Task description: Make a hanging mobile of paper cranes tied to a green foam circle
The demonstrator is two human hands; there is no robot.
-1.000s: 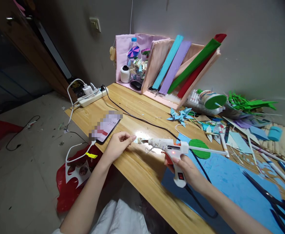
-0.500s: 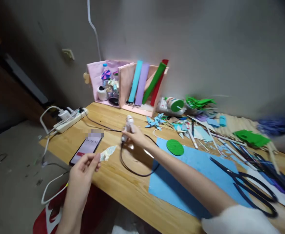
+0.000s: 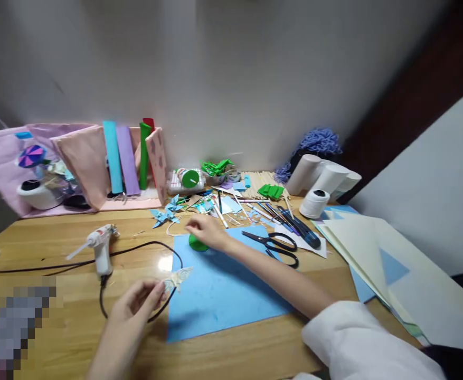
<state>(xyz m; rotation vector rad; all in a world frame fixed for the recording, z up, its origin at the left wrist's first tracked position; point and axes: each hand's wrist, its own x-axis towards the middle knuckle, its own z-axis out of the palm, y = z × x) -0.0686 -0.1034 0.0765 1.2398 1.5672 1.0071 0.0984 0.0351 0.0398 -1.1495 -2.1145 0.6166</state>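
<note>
Two bare hands, left hand (image 3: pixel 138 301) and right hand (image 3: pixel 205 232), no gloves, no rings, no watch or bracelet showing on either wrist. Right arm has a white sleeve (image 3: pixel 358 345), soft loose fabric, bunched and pushed up near the elbow so the forearm is bare; sleeve is plain, no print or cuff detail visible. Left forearm is bare as far as the bottom edge of the view, no sleeve seen on that side, and nails are too small and blurred to tell any polish.
</note>
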